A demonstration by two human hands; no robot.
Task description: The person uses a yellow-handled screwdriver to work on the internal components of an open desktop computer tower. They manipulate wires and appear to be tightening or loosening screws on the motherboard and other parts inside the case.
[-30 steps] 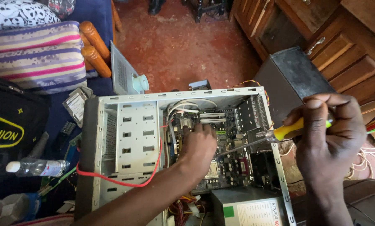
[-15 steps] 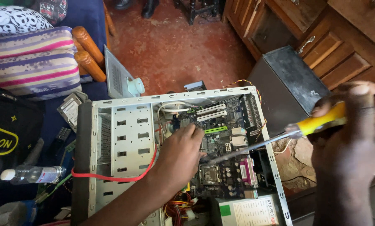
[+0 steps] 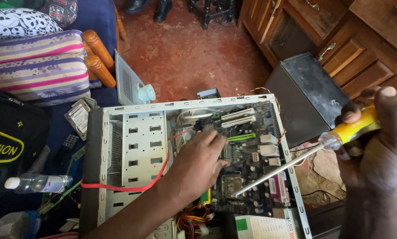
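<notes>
An open grey computer case (image 3: 136, 132) lies on its side with a green motherboard (image 3: 251, 150) inside. My left hand (image 3: 198, 163) reaches into the case, its fingers resting on the board near the upper left. My right hand (image 3: 380, 150) grips a screwdriver (image 3: 296, 161) by its yellow handle; the long metal shaft slants down-left, and its tip sits by the processor socket (image 3: 231, 183). A red cable (image 3: 132, 188) runs across the drive cage under my left wrist.
A black metal side panel (image 3: 304, 97) leans by the wooden cabinet (image 3: 340, 35) on the right. A plastic water bottle (image 3: 39, 183), a hard drive (image 3: 79, 117) and a striped cushion (image 3: 34, 66) lie to the left. Someone's black shoes (image 3: 149, 6) stand on the red floor (image 3: 185, 53).
My left hand has slid up and left across the motherboard. My right hand with the screwdriver has pulled back to the right, and the view has drifted downward.
</notes>
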